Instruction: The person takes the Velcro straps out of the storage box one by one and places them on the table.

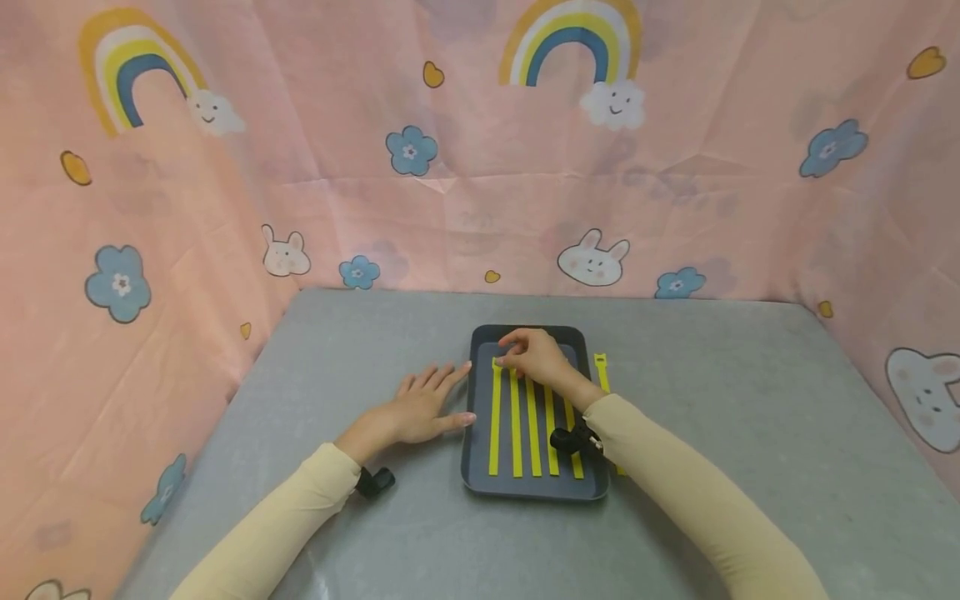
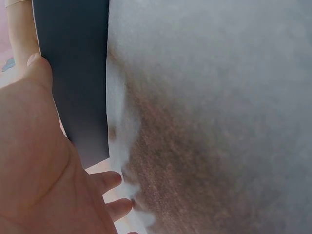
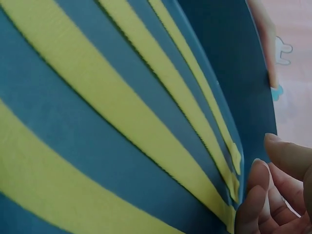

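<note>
A dark grey rectangular tray (image 1: 476, 467) holds several yellow hook-and-loop cable ties (image 1: 494, 425), laid lengthwise side by side. My right hand (image 1: 536, 358) is over the far end of the tray, its thumb and fingertips close to the head of the leftmost tie. In the right wrist view, the thumb (image 3: 287, 156) and fingers are bent with a gap between them, and no tie shows in that gap. Spread fingers of my left hand (image 1: 420, 412) touch the tray's left side; its palm (image 2: 34, 161) shows beside the tray wall (image 2: 73, 87) in the left wrist view.
Another yellow cable tie (image 1: 602, 371) lies on the grey table (image 1: 712, 417) just right of the tray, partly hidden by the right forearm. A pink patterned cloth (image 1: 480, 208) hangs behind and along both sides of the table.
</note>
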Tool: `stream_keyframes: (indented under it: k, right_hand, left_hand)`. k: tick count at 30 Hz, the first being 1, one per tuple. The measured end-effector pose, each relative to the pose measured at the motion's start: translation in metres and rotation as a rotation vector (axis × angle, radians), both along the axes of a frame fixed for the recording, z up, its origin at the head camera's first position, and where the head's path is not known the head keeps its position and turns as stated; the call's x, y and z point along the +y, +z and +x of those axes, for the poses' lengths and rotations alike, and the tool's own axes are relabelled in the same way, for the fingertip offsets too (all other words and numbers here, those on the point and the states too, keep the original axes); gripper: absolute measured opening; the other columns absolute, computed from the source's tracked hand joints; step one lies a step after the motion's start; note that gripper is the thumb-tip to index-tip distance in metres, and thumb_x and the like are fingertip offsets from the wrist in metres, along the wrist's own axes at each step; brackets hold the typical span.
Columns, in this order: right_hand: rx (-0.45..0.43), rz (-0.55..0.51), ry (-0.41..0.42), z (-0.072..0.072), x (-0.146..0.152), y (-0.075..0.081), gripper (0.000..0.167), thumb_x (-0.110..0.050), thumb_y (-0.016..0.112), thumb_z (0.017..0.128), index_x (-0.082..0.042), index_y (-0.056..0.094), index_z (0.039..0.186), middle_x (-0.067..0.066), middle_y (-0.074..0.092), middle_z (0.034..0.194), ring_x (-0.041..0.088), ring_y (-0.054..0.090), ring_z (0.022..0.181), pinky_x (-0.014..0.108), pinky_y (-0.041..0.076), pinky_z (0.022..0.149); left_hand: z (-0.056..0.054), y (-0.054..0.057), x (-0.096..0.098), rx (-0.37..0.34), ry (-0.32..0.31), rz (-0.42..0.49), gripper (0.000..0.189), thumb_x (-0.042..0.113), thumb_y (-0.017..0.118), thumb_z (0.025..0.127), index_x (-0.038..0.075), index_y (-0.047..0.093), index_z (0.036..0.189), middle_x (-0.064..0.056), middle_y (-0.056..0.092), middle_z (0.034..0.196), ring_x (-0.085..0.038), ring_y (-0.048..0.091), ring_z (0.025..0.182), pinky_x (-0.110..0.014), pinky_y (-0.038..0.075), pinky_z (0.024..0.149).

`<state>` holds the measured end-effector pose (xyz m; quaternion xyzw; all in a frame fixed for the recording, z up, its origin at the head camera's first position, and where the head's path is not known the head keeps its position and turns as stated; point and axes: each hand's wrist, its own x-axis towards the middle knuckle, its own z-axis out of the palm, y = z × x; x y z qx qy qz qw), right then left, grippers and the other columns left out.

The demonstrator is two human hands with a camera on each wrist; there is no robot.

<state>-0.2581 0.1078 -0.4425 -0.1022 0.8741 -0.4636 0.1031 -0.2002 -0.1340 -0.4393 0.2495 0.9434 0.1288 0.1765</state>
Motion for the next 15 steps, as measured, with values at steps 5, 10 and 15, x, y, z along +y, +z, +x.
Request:
stream_keyframes:
  k: [5,10,15]
  right_hand:
    - [0.015,0.007,-0.002,-0.0002,-0.002,-0.0031,0.034,-0.016,0.076,0.087,-0.006,0.068,0.119,0.009,0.071,0.084,0.016,0.059,0.058,0.027,0.047,0.056]
    - [0.026,0.0,0.01,0.0018,-0.0039,-0.0046,0.035,-0.013,0.076,0.086,-0.004,0.068,0.118,0.011,0.072,0.083,0.017,0.058,0.057,0.028,0.048,0.056]
    - [0.058,0.011,0.009,0.0028,-0.0053,-0.0058,0.034,-0.011,0.077,0.085,-0.004,0.068,0.117,0.012,0.072,0.083,0.015,0.059,0.056,0.028,0.049,0.056]
  left_hand:
    - [-0.0007,-0.0015,0.0,0.012,-0.001,0.002,0.087,0.072,0.038,0.094,0.031,0.001,0.161,-0.011,0.013,0.168,-0.038,0.01,0.155,-0.066,0.01,0.121]
    - [0.0,0.0002,0.0005,0.018,0.0,-0.009,0.085,0.069,0.04,0.096,0.031,0.0,0.161,-0.01,0.012,0.168,-0.037,0.009,0.156,-0.065,0.011,0.121]
    - [-0.0003,0.0011,0.0006,0.014,0.002,-0.009,0.086,0.069,0.04,0.095,0.031,-0.001,0.161,-0.01,0.011,0.168,-0.038,0.008,0.156,-0.064,0.01,0.122]
